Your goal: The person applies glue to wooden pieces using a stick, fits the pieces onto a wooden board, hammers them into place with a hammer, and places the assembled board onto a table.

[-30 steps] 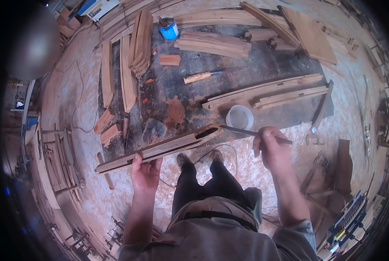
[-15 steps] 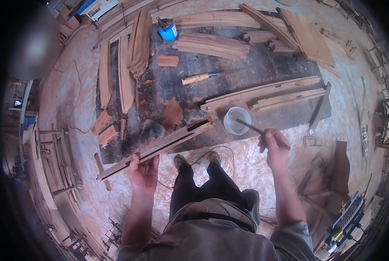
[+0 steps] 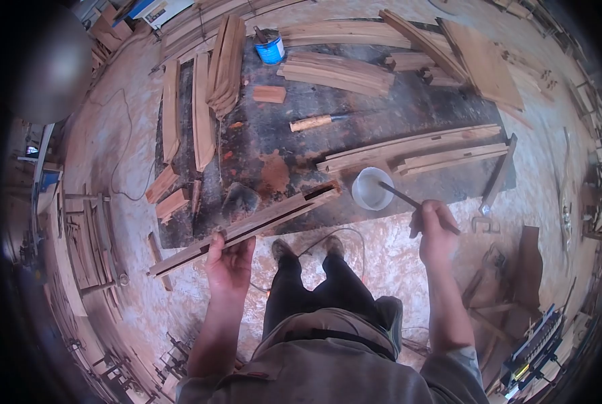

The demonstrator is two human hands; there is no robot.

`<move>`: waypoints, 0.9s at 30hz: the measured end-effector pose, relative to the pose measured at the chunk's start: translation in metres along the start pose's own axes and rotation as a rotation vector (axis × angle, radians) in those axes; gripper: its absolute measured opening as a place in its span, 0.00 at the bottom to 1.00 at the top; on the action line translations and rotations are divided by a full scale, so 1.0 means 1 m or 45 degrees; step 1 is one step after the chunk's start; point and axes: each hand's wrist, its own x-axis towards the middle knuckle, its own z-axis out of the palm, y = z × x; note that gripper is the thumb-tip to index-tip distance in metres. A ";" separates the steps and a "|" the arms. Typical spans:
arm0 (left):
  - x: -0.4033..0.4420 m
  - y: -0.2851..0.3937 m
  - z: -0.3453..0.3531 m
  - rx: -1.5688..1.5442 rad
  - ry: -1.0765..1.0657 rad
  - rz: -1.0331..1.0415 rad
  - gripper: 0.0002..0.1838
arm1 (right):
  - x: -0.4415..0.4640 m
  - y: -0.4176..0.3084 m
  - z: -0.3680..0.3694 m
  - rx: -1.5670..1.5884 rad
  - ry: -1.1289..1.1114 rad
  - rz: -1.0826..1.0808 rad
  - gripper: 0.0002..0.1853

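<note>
As left fingers hold grooved wood, right fingers a stick, lumber litters dark table and floor.

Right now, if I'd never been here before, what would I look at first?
Probably the long, slotted piece of wood in the left hand, slanting over the near edge of the dark table. Next, the right hand, pointing a thin dark stick into the whitish tub. The bright blue can pops out too, near the table's far side.
</note>
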 end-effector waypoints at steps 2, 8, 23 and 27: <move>0.001 -0.002 0.000 0.000 -0.002 0.009 0.18 | -0.021 -0.024 0.014 0.125 -0.054 -0.004 0.09; -0.001 -0.005 0.007 0.007 -0.011 -0.014 0.17 | -0.051 -0.032 0.040 -0.127 -0.393 -0.248 0.04; -0.003 -0.002 0.003 -0.003 -0.018 0.000 0.19 | -0.032 -0.005 0.031 0.260 -0.177 0.132 0.10; -0.004 0.000 0.002 0.001 0.005 -0.012 0.19 | -0.033 -0.004 0.033 0.502 -0.159 0.131 0.13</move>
